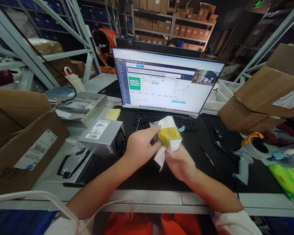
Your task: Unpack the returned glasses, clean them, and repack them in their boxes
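Note:
Above the black desk mat (142, 178), both my hands are closed around a small bundle. It shows a shiny yellow piece (170, 135) with a crumpled white tissue (160, 158) above and below it. My left hand (142, 143) pinches the bundle's left side between thumb and fingers. From below right, my right hand (181, 163) grips the tissue's lower part, most of its fingers hidden behind. What the yellow piece is, I cannot make out. A black keyboard (187, 122) lies just behind the bundle. Left of my left hand stands a grey product box (98, 140) with a white label.
A monitor (161, 81) stands at the back. Cardboard boxes flank the desk, left (26, 140) and right (267, 88). On the right lie a pen (208, 158), a barcode scanner (243, 166), a tape roll (256, 145) and a green packet (286, 181). Another person (104, 42) sits beyond the monitor.

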Demonstrator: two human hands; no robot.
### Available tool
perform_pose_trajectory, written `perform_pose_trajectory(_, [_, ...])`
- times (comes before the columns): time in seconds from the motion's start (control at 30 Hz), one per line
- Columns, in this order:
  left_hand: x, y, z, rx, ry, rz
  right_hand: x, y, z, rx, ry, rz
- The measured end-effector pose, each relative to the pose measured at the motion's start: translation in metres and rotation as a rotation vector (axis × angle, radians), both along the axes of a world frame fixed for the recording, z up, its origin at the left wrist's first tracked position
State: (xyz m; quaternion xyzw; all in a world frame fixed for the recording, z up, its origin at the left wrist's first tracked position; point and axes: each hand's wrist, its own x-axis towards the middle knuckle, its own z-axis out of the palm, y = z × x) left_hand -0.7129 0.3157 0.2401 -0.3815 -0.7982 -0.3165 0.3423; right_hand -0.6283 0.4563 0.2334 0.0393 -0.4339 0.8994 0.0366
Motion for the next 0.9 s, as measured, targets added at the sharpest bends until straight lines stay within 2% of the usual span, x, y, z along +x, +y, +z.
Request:
perform_pose_trajectory(0.13, [-0.004,0.002,-0.004,0.018,0.032,-0.013,0.002,0.008,0.019,-0.079,-0.062,0.009])
perform_pose_trajectory(0.37, [-0.011,0.004,-0.005,0.044,0.062,-0.040,-0.001,0.022,0.026,-0.172,-0.131,-0.011])
perform_pose_trajectory(0.6, [-0.016,0.001,-0.007,0.061,0.040,-0.064,-0.005,0.035,0.033,-0.169,-0.168,-0.040])
perform_pose_trajectory(0.7, [-0.018,0.002,-0.009,0.132,-0.056,-0.123,0.000,0.041,0.037,-0.130,-0.212,-0.085])
perform_pose_trajectory(0.8, [-0.023,0.006,-0.011,0.370,-0.383,-0.232,0.016,0.051,0.046,-0.010,-0.150,-0.238])
perform_pose_trajectory(0.87, [-0.029,0.010,-0.011,0.599,-0.673,-0.351,0.029,0.062,0.052,0.153,0.033,-0.492])
perform_pose_trajectory(0.9, [-0.032,0.012,-0.011,0.717,-0.799,-0.413,0.034,0.068,0.056,0.297,0.145,-0.658])
